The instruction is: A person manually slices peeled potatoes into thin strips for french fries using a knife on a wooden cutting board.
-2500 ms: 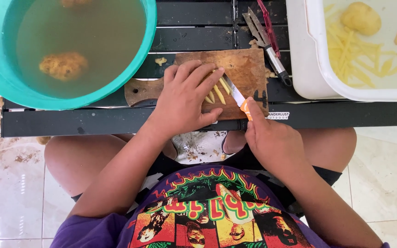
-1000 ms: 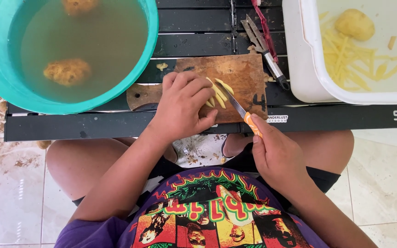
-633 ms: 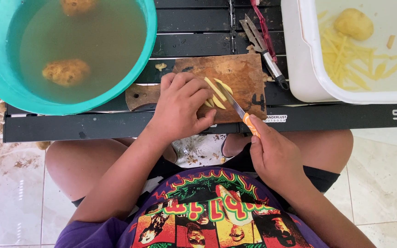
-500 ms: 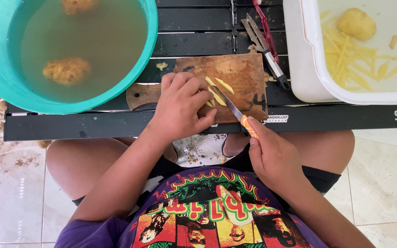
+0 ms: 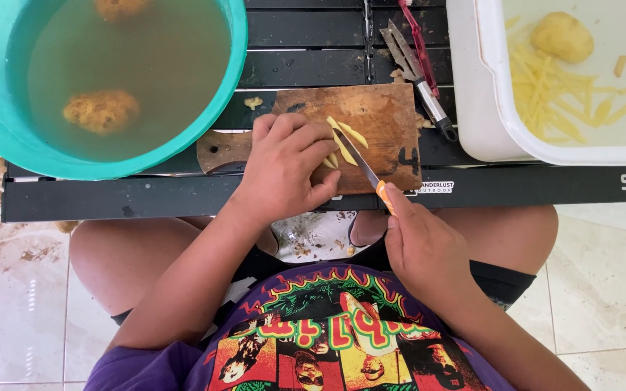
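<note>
Pinning potato strips (image 5: 338, 148) on the cutting board (image 5: 378, 116), left hand (image 5: 284, 163) lies curled over them, right hand (image 5: 418, 242) grips the knife (image 5: 367, 174) just beside; white tub (image 5: 472, 94) beyond already holds cut strips, teal bucket (image 5: 237, 43) still holds whole potatoes (image 5: 99, 110).
</note>
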